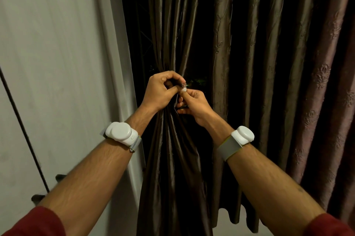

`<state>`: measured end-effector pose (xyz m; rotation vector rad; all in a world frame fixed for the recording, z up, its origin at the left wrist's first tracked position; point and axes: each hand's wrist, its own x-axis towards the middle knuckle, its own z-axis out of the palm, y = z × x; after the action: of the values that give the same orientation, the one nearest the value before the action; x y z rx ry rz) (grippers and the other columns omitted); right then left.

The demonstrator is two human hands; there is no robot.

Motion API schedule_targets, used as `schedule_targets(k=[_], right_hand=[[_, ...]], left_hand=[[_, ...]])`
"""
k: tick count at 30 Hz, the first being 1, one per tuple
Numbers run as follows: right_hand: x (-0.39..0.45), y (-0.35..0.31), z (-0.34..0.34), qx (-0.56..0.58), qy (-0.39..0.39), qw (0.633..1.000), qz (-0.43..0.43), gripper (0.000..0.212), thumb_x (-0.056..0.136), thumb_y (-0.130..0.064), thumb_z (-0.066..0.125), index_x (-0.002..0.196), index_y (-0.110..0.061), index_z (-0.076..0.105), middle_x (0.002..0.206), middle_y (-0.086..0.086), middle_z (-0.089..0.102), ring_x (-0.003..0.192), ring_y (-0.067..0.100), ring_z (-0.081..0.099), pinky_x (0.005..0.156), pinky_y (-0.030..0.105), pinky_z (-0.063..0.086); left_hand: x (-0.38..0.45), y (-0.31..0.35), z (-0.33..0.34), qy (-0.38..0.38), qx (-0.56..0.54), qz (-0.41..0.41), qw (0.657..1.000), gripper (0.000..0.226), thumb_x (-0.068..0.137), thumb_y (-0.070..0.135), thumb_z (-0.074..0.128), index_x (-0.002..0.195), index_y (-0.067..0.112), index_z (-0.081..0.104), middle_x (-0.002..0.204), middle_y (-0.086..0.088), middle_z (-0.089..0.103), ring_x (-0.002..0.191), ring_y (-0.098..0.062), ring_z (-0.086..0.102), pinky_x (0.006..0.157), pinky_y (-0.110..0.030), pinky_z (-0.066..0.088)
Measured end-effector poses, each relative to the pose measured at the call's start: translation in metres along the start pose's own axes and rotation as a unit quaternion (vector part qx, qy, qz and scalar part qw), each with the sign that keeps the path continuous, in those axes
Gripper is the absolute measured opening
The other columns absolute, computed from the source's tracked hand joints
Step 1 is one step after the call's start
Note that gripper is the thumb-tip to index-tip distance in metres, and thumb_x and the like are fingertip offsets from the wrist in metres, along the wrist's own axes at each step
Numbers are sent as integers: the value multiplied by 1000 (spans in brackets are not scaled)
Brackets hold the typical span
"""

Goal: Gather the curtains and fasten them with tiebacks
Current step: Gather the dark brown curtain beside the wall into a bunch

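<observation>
Both hands meet at the waist of a dark brown curtain (pixel 172 159), which is bunched into a narrow neck at mid-frame and fans out in folds above and below. Left hand (pixel 163 90) curls over the gathered fabric, its fingers closed with the thumb and forefinger pinched toward a small white piece (pixel 184 89) at the point where the two hands touch; whether that piece belongs to a tieback cannot be told, as it is tiny and partly hidden. Right hand (pixel 192 104), just below and beside the left, is closed too, thumb and fingertips pressed on the same white piece and on the edge of the bunched cloth. Each wrist carries a white puck-shaped device on a grey strap (pixel 120 133), and red sleeves (pixel 32 222) show at the bottom corners. Further curtain panels (pixel 259 63) hang loose to the right, with a reddish embossed panel (pixel 326 82) at the far right. A pale wall (pixel 57 53) fills the left side, crossed by a thin black cable (pixel 23 130).
</observation>
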<state>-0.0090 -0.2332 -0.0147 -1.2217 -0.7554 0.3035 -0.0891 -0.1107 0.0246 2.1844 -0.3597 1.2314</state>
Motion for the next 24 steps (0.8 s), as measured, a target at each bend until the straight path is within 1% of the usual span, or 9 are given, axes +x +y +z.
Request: schedule_targets(k=[2,6,10,12,14,17,19,22,24], right_hand=[[-1,0,-1,1,-2,1000,2,27,108,-24,53,85,-14,64,72,2,57,60,9,60,54,24,57],[-3,-2,-2,-14,-20,1000,-7,28,108,-23,53,85,-14,64,73,1,57,62,8,60,55,24,57],[-5,-2,-9,-27,-31,999,-14,25,107,-23,55,87,-15,66,73,0,59,64,8,62,59,26,58],[-5,-2,-13,-22,-46,999,-9,25,107,-23,55,87,-16,66,73,-1,59,65,8,62,58,26,58],[-4,-2,-17,-7,-57,998,6,26,108,-26,53,88,-16,67,74,-1,60,68,9,62,59,27,59],[-3,-3,-22,4,-54,998,25,27,108,-30,52,92,-15,67,77,1,61,71,12,64,58,30,59],[-2,-4,-24,6,-56,998,35,26,108,-31,52,96,-12,66,78,2,62,73,13,65,59,32,60],[-2,-4,-23,22,-49,997,52,26,108,-29,49,96,-12,65,75,2,64,71,15,68,59,35,60],[0,-4,-23,36,-32,997,60,27,107,-25,45,97,-11,65,74,3,64,69,16,68,58,36,60]], left_hand=[[-1,-1,1,3,8,-2,1000,13,86,5,80,97,12,78,92,7,78,78,-12,76,71,-24,62],[-2,-3,5,12,34,3,999,19,84,-1,77,96,13,82,93,6,80,79,-10,76,76,-33,65],[-2,-7,6,-2,9,12,1000,19,84,0,79,99,11,83,103,0,81,98,-10,77,90,-41,63],[-2,-12,4,-22,0,19,1000,19,86,2,79,102,10,83,106,-1,80,106,-12,75,97,-43,61],[-3,-16,0,-44,2,30,999,20,87,2,79,104,12,82,109,0,79,111,-12,73,100,-42,59],[-4,-18,-5,-76,3,37,996,23,88,-1,77,106,13,82,111,3,78,113,-9,70,100,-38,58],[-4,-18,-8,-95,13,41,995,24,88,2,77,107,16,82,112,6,78,113,-9,69,99,-36,57],[-3,-18,-13,-115,34,43,992,25,88,5,78,107,22,81,110,12,76,110,-9,69,98,-37,57],[-2,-19,-16,-128,58,39,989,25,88,8,79,105,27,81,108,13,72,108,-8,68,98,-39,57]])
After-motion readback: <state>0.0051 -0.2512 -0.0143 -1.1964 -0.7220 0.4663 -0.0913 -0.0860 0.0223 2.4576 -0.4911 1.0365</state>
